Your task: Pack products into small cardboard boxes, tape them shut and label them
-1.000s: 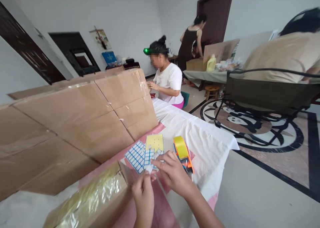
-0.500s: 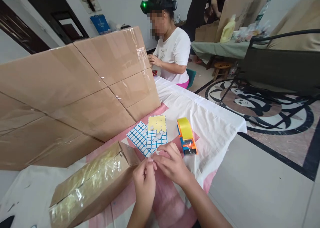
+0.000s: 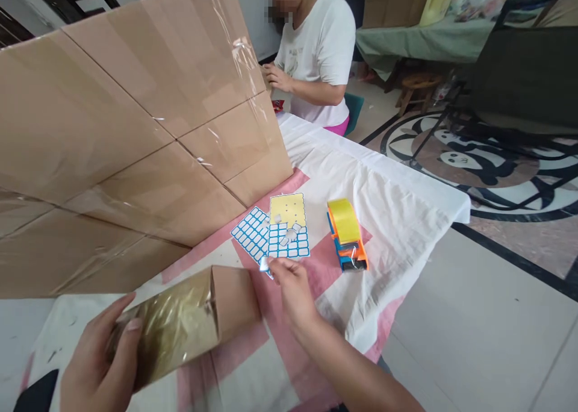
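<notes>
My left hand (image 3: 102, 358) is wrapped around the near left end of a taped cardboard box (image 3: 237, 300). The box's top is covered in shiny clear tape. Between the thumb and fingers of my right hand (image 3: 291, 285) is a small white sticker (image 3: 264, 264), held just above the lower edge of the label sheets. One blue-and-white label sheet (image 3: 250, 228) lies at an angle; another label sheet (image 3: 301, 241), with a yellow upper part (image 3: 289, 206), overlaps it. Small white scraps (image 3: 291, 234) rest on top. Right of the sheets stands a tape dispenser (image 3: 347, 234) with a yellow roll.
A wall of taped cardboard (image 3: 135, 141) rises along the table's far left side. The tablecloth (image 3: 383, 189) is white and pink. Across the table sits a person in a white shirt (image 3: 323, 44). A dark chair (image 3: 528, 81) is at the right, and a black object (image 3: 38, 393) lies lower left.
My hands have separated. The left moved left onto the box, which now sits turned slightly; the right keeps a pinch on the small sticker. The camera view has tilted downward.
</notes>
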A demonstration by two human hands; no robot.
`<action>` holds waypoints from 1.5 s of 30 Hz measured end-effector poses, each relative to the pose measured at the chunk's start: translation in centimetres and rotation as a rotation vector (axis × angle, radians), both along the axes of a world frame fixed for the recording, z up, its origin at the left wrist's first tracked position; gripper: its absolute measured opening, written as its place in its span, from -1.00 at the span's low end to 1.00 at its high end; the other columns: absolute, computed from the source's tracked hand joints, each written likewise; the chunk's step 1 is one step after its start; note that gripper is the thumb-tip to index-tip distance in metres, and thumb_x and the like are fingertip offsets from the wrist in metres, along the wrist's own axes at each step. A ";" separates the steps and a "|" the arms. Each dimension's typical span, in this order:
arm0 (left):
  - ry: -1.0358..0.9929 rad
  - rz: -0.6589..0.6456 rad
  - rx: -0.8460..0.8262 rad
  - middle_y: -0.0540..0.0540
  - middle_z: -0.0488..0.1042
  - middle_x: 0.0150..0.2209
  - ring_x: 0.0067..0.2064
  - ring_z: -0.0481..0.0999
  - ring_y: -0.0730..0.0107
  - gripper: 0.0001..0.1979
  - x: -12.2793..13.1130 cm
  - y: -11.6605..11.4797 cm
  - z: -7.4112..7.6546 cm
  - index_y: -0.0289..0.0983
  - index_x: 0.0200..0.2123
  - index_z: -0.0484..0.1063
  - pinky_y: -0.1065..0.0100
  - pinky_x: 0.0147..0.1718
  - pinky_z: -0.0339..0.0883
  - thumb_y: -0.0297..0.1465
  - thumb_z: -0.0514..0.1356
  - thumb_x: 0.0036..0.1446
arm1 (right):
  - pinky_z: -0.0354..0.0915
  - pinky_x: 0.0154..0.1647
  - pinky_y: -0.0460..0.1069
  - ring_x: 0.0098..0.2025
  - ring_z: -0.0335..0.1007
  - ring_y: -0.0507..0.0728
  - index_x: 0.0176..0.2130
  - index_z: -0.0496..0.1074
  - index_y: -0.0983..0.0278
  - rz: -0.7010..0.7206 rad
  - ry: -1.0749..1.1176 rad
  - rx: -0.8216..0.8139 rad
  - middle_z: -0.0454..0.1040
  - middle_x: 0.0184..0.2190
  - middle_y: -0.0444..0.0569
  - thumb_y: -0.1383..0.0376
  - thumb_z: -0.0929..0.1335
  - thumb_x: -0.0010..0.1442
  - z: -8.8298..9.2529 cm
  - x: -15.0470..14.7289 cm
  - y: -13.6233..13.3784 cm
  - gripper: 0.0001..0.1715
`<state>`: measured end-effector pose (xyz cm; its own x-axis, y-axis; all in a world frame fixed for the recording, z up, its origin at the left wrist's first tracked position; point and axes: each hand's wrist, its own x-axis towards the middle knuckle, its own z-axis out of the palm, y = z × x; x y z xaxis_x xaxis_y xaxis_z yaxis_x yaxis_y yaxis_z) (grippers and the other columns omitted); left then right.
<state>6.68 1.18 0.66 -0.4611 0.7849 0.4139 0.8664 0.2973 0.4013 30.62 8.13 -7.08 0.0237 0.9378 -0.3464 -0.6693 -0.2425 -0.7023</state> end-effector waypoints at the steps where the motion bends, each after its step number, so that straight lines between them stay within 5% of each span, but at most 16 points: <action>1: -0.040 -0.024 -0.069 0.17 0.59 0.03 0.07 0.57 0.16 -0.64 -0.9 0.0 -0.1 0.15 0.02 0.50 0.02 0.15 0.38 -0.09 0.17 0.15 | 0.06 -0.36 -0.03 -0.48 -0.02 0.01 -0.67 0.23 0.23 0.046 0.021 -0.024 0.08 -0.63 -0.24 0.09 0.49 -0.01 -0.3 -0.8 -0.1 -0.51; 10: 0.033 -0.205 -0.044 0.12 0.62 -0.01 0.10 0.56 0.16 -0.73 -1.2 -0.4 -0.6 0.02 -0.11 0.56 0.05 0.19 0.37 -0.08 0.19 0.19 | 0.11 -0.32 -0.03 -0.43 0.22 0.03 -0.49 0.61 0.28 0.339 -0.036 -0.111 0.42 -0.56 -0.17 0.12 0.51 0.01 -2.0 -2.5 -4.1 -0.73; 16: 0.018 -0.208 0.007 0.08 0.62 -0.01 0.10 0.57 0.15 -0.75 -0.5 -0.4 -0.4 -0.02 -0.11 0.58 0.03 0.21 0.35 -0.14 0.21 0.19 | 0.13 -0.39 -0.04 -0.48 0.26 0.02 -0.54 0.55 0.29 0.393 -0.038 -0.193 0.40 -0.62 -0.17 0.12 0.51 0.01 -1.9 -2.7 -5.6 -0.70; 36: -0.039 -0.210 -0.016 -0.07 0.58 0.04 0.18 0.50 0.11 -0.68 0.3 -0.6 -0.1 -0.10 -0.05 0.58 0.06 0.28 0.28 -0.12 0.20 0.21 | 0.11 -0.42 -0.06 -0.47 0.28 0.01 -0.51 0.40 0.29 0.435 -0.096 -0.227 0.40 -0.58 -0.16 0.14 0.48 0.00 -2.1 -3.6 -4.8 -0.70; 42: -0.063 -0.297 -0.005 -0.10 0.57 0.03 0.13 0.52 0.07 -0.68 -0.9 -0.7 -0.4 -0.09 -0.06 0.55 0.01 0.25 0.27 -0.11 0.16 0.23 | 0.27 -0.28 -0.02 -0.36 0.33 0.06 -0.09 0.51 0.26 0.214 -0.368 0.062 0.41 -0.43 -0.15 0.27 0.40 0.14 -3.5 -3.5 -7.4 -0.69; 45: -0.059 -0.355 0.009 -0.11 0.57 0.03 0.10 0.53 0.08 -0.67 -1.3 -0.6 -0.5 -0.13 -0.08 0.54 0.04 0.20 0.31 -0.11 0.14 0.24 | 0.33 -0.20 0.01 -0.25 0.37 0.11 0.09 0.53 0.21 0.275 -0.483 0.287 0.44 -0.29 -0.05 0.34 0.27 0.27 -4.4 -3.6 -9.2 -0.56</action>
